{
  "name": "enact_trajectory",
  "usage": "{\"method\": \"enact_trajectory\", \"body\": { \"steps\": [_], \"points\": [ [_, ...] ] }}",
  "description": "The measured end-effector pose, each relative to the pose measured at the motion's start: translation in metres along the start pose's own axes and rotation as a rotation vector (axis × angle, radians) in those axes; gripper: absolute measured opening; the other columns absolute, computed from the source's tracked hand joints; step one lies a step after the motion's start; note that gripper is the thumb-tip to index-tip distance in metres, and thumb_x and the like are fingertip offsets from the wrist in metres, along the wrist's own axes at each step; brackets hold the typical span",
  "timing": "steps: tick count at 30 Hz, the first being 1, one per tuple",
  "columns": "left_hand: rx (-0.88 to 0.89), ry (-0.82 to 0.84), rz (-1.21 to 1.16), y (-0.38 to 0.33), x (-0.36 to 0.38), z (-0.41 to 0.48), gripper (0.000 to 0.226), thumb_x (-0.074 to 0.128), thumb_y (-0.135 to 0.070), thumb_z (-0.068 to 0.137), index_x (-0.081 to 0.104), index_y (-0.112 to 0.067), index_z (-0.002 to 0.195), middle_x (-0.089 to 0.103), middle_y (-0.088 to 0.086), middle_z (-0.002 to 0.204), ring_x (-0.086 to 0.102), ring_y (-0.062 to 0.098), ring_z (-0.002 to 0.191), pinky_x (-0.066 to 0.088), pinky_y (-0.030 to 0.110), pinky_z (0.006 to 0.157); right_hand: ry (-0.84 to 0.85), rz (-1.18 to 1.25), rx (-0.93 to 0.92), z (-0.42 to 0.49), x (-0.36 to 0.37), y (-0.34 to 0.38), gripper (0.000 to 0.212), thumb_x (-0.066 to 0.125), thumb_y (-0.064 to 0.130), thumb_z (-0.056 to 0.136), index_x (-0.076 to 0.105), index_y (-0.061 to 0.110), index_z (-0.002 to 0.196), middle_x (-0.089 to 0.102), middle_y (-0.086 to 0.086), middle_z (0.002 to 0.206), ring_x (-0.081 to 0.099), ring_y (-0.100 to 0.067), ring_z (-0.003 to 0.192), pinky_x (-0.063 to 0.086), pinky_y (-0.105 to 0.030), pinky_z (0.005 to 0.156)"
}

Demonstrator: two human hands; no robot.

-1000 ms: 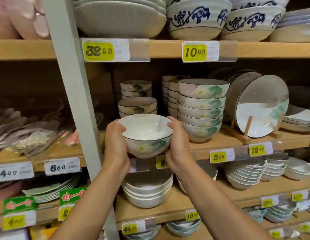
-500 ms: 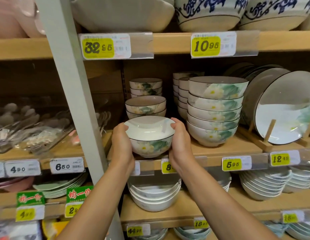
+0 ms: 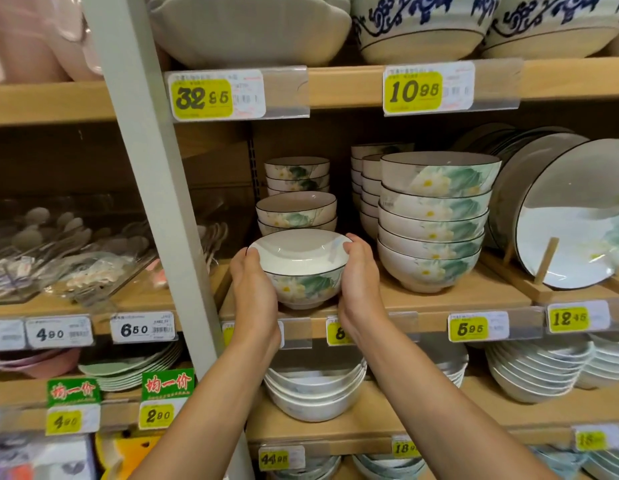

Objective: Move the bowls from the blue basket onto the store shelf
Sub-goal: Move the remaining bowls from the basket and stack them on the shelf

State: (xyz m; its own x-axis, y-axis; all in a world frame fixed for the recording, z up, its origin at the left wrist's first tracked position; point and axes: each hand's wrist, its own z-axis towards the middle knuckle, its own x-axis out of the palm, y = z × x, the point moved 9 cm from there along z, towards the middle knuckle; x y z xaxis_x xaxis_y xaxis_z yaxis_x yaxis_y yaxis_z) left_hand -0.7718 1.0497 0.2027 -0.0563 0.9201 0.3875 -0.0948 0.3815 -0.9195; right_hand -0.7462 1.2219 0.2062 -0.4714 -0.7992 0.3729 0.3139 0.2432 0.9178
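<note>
The left hand [image 3: 254,289] and right hand [image 3: 360,282] clasp opposite sides of a white ceramic bowl with green leaf and pale flower print [image 3: 301,271]; it sits upright at the front edge of the wooden store shelf [image 3: 474,296], whether touching it I cannot tell; just behind stands a short stack of matching bowls [image 3: 296,213]; a taller stack of larger floral bowls [image 3: 434,223] stands beside the right hand.

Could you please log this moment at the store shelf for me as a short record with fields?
held item: floral bowl, upright
left hand: cups the bowl's left side
right hand: cups the bowl's right side
bowl position: at the front edge of the wooden shelf; whether its foot touches cannot be told
behind it: short stack of matching bowls
to its right: taller bowl stack
blue basket: not in view
</note>
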Motion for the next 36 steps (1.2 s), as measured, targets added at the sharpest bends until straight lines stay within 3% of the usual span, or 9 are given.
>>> {"method": "enact_trajectory", "body": {
  "steps": [7,10,14,17,19,25,28,32,36],
  "points": [
    [0.032,-0.019,0.062,-0.004,-0.006,-0.006,0.042,0.039,-0.045,0.096,0.048,-0.029,0.134,0.06,0.001,0.129,0.056,0.018,0.119,0.042,0.042,0.106,0.052,-0.081,-0.039,-0.007,-0.003,0.01,0.043,0.04,0.034,0.099,0.042,0.026,0.141,0.052,0.012,0.123,0.049,-0.001,0.106,0.037,-0.013,0.076],
    [0.084,-0.009,0.075,-0.013,-0.01,-0.025,0.049,0.039,-0.048,0.095,0.043,-0.03,0.14,0.053,-0.009,0.137,0.049,0.007,0.125,0.036,0.033,0.11,0.055,-0.197,-0.166,-0.021,-0.011,0.029,0.047,0.037,0.041,0.1,0.034,0.03,0.145,0.042,0.01,0.143,0.04,-0.002,0.12,0.031,-0.013,0.087],
    [0.147,0.021,-0.015,-0.03,-0.018,-0.064,0.026,0.04,-0.04,0.1,0.049,-0.042,0.124,0.052,-0.02,0.129,0.051,-0.015,0.108,0.04,0.015,0.091,0.139,-0.243,-0.346,-0.057,-0.016,0.049,0.056,0.035,0.054,0.092,0.029,0.039,0.146,0.033,0.02,0.15,0.03,0.007,0.135,0.026,-0.006,0.098],
    [0.193,0.017,0.017,-0.043,-0.029,-0.094,0.02,0.044,-0.043,0.097,0.06,-0.048,0.109,0.06,-0.02,0.126,0.052,-0.006,0.12,0.038,0.027,0.106,0.197,-0.133,-0.418,-0.079,-0.02,0.058,0.046,0.038,0.043,0.094,0.037,0.038,0.139,0.043,0.025,0.141,0.036,0.014,0.129,0.031,0.002,0.094],
    [0.238,-0.018,0.006,-0.05,-0.044,-0.112,0.028,0.046,-0.046,0.089,0.06,-0.043,0.113,0.066,-0.014,0.122,0.057,0.001,0.119,0.042,0.032,0.102,0.248,-0.043,-0.481,-0.094,-0.019,0.066,0.038,0.041,0.031,0.096,0.042,0.035,0.134,0.049,0.024,0.136,0.042,0.011,0.127,0.034,-0.001,0.095],
    [0.263,-0.225,0.02,-0.043,-0.118,-0.163,0.033,0.039,-0.032,0.094,0.062,-0.014,0.108,0.073,0.007,0.108,0.066,0.021,0.108,0.051,0.039,0.091,0.384,0.104,-0.52,-0.137,-0.002,0.05,0.035,0.044,0.023,0.087,0.05,0.019,0.122,0.054,-0.002,0.134,0.045,-0.018,0.134,0.033,-0.036,0.113],
    [0.241,-0.349,0.036,-0.04,-0.167,-0.186,0.037,0.03,-0.025,0.101,0.064,-0.012,0.105,0.073,0.009,0.105,0.067,0.023,0.105,0.049,0.043,0.092,0.485,0.066,-0.44,-0.16,0.022,0.028,0.028,0.055,0.036,0.088,0.065,0.028,0.113,0.064,0.013,0.122,0.051,-0.007,0.126,0.035,-0.03,0.111],
    [0.239,-0.453,0.107,-0.045,-0.237,-0.21,0.034,0.033,-0.027,0.101,0.065,-0.014,0.105,0.074,0.004,0.103,0.069,0.017,0.098,0.056,0.032,0.081,0.562,0.04,-0.474,-0.216,0.044,-0.009,0.036,0.041,0.019,0.094,0.056,0.024,0.126,0.061,0.004,0.13,0.054,-0.016,0.125,0.041,-0.027,0.106],
    [0.161,-0.566,0.174,-0.049,-0.314,-0.233,0.033,0.036,-0.023,0.102,0.068,-0.018,0.099,0.073,0.004,0.104,0.067,0.019,0.098,0.049,0.036,0.086,0.629,-0.143,-0.265,-0.26,0.08,-0.072,0.029,0.041,0.034,0.092,0.064,0.039,0.11,0.067,0.016,0.112,0.061,-0.001,0.104,0.045,-0.011,0.087]
  ]
}}
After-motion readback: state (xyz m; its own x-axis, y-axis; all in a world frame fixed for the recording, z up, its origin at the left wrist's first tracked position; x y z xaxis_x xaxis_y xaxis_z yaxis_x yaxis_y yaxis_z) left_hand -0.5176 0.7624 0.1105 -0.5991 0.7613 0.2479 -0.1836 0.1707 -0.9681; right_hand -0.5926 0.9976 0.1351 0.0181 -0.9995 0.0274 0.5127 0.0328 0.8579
